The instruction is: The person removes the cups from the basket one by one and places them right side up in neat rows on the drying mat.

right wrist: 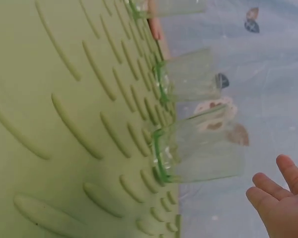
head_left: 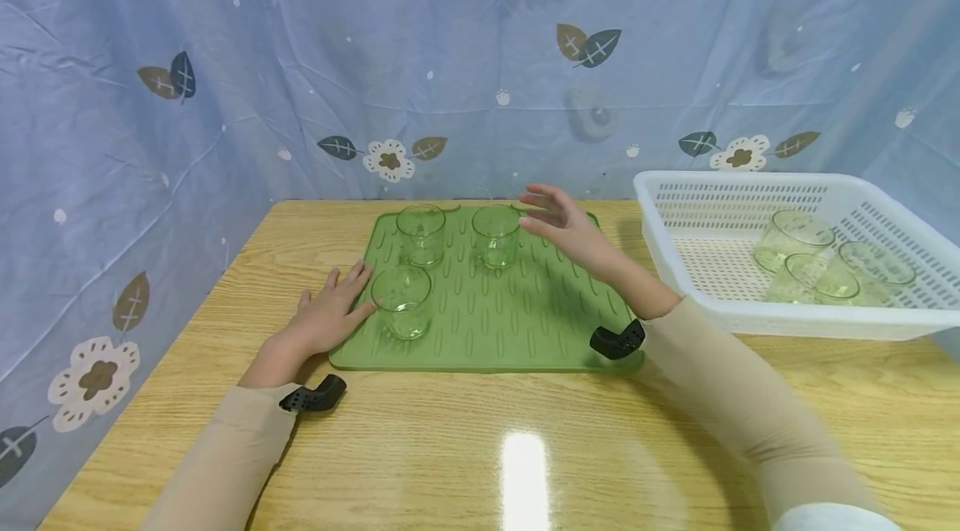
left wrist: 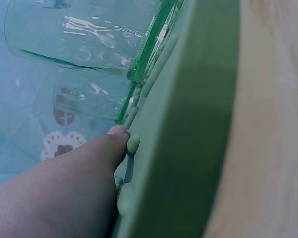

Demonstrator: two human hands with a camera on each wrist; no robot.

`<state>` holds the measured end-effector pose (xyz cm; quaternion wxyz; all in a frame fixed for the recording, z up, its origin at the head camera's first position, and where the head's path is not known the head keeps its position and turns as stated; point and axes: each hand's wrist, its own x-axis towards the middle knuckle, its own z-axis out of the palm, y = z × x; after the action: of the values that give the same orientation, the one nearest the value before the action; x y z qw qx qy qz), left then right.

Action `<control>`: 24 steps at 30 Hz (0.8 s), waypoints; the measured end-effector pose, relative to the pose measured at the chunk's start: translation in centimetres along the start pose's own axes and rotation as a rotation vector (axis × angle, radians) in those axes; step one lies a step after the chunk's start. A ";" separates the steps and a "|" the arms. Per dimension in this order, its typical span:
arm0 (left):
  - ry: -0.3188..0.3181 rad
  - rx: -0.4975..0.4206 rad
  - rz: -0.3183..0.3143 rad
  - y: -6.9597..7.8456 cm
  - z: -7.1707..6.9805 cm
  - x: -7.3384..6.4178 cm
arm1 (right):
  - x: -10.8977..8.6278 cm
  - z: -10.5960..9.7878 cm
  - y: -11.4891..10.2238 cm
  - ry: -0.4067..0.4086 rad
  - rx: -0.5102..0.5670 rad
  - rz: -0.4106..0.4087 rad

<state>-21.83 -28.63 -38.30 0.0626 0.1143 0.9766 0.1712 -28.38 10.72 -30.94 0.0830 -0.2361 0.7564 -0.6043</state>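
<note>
Three clear greenish glasses stand upright on a green ridged mat (head_left: 495,348): a back left glass (head_left: 422,235), a back middle glass (head_left: 497,237) and a front left glass (head_left: 402,303). My left hand (head_left: 327,316) lies flat at the mat's left edge, its thumb on the mat close to the front left glass; that thumb (left wrist: 97,153) shows in the left wrist view. Just right of the back middle glass, my right hand (head_left: 564,231) hovers over the mat with fingers spread and holds nothing. The right wrist view shows a gap between its fingers (right wrist: 290,173) and the nearest glass (right wrist: 201,151).
A white slotted plastic basket (head_left: 675,298) stands at the right of the wooden table (head_left: 420,448), holding three similar glasses, one being a tilted-looking glass (head_left: 873,268). A blue patterned curtain (head_left: 480,39) hangs behind the table and along its left side.
</note>
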 end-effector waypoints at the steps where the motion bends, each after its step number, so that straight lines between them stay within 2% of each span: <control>1: 0.000 -0.001 0.003 0.0 0.0 0.0 | -0.2 0.0 -0.2 -0.007 0.002 -0.008; 11: 0.004 -0.008 0.008 0.3 0.0 0.0 | -2.7 -0.7 -2.0 -0.012 0.003 -0.107; 20: 0.001 -0.006 0.009 0.3 0.0 0.0 | -5.1 -2.6 -3.2 -0.057 -0.113 -0.170; 24: -0.001 -0.002 0.009 0.2 -0.1 -0.1 | -6.1 -3.5 -3.7 -0.073 -0.160 -0.223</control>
<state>-21.75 -28.51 -38.17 0.0624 0.1187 0.9759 0.1724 -23.52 16.02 -27.51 0.0236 -0.3463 0.7677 -0.5386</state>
